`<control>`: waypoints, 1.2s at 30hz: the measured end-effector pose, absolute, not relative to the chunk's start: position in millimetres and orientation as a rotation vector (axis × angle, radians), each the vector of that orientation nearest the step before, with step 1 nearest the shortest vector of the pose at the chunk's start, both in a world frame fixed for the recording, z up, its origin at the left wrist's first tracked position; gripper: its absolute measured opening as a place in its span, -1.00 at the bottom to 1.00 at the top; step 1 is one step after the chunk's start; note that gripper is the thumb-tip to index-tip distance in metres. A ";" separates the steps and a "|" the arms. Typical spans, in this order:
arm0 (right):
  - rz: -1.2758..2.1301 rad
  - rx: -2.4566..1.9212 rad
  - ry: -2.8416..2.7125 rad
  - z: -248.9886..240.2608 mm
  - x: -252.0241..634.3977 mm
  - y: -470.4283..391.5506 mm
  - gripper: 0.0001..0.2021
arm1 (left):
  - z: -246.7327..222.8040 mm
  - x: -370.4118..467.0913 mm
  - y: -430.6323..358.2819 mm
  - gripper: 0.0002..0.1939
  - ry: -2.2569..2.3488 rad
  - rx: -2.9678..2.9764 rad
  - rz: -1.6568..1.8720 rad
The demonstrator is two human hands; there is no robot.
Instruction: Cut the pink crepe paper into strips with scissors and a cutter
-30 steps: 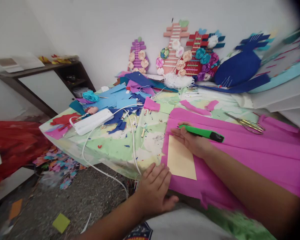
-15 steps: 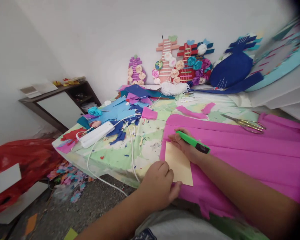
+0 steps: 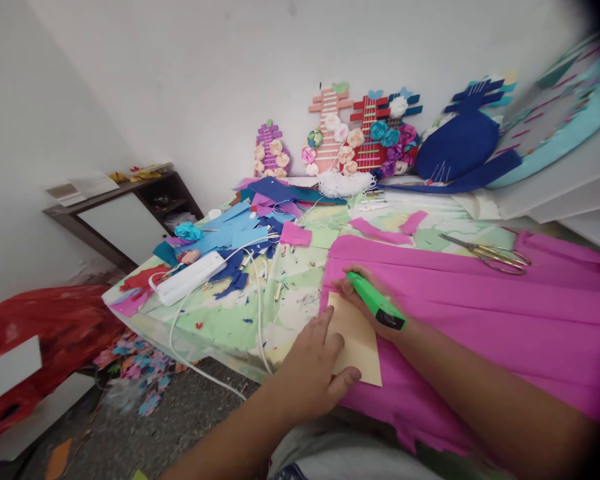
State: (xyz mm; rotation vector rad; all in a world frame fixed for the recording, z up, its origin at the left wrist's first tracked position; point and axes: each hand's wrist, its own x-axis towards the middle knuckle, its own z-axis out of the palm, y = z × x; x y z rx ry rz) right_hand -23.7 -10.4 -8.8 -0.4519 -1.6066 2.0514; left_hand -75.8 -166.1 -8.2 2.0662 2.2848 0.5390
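A cream rectangle of card (image 3: 363, 347) lies on a large spread of pink crepe paper (image 3: 480, 320), close to its left edge. My left hand (image 3: 323, 363) rests on the card with its fingers spread, pressing its left side. In my right hand (image 3: 367, 293) is a bright green highlighter (image 3: 375, 300), gripped near the card's top edge. The hand itself hides the pen's tip. A pair of scissors with gold handles (image 3: 505, 257) lies on the pink paper behind my right hand.
A white power strip (image 3: 193, 277) and its cable (image 3: 260, 313) cross the table's left part, among blue crepe scraps (image 3: 240, 227). Flower-decorated paper instruments (image 3: 330, 133) lean on the wall, and white string (image 3: 345, 183) lies before them. A low cabinet (image 3: 125, 223) stands at left.
My left hand has opened from curled fingers and reached further onto the card. My right hand and the highlighter have shifted slightly, with the pen tilted more steeply. The view has moved a little.
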 end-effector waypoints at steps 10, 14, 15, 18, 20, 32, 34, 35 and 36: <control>2.145 -0.352 -1.525 -14.8 -26.8 -7.1 -0.63 | -25.9 -70.1 -162.4 -0.32 2.402 1.967 0.536; 2.174 -0.361 -1.542 -16.3 -27.8 -6.4 -0.61 | -25.4 -69.7 -161.9 -0.23 2.373 1.929 0.425; 2.171 -0.370 -1.549 -16.0 -27.9 -6.4 -0.61 | -25.1 -69.8 -162.0 -0.22 2.363 1.932 0.409; 2.225 -0.404 -1.489 -15.1 -29.2 -5.9 -0.64 | -22.1 -70.1 -162.7 -0.24 2.346 1.939 0.387; 2.264 -0.428 -1.440 -15.8 -30.9 -4.5 -0.67 | -18.4 -70.4 -163.0 -0.26 2.340 1.939 0.383; 2.032 -0.341 -1.677 -17.7 -28.3 -4.9 -0.64 | -0.2 -74.2 -158.8 -0.47 2.346 1.973 0.404; 2.043 -0.348 -1.652 -17.1 -27.1 -7.1 -0.65 | 1.6 -73.7 -155.7 -0.50 2.381 1.988 0.375; 2.041 -0.345 -1.621 -16.5 -26.5 -7.3 -0.65 | 2.5 -73.4 -153.6 -0.51 2.401 2.001 0.356; 2.016 -0.340 -1.591 -15.2 -25.5 -6.7 -0.65 | 3.6 -73.1 -151.2 -0.53 2.413 2.020 0.335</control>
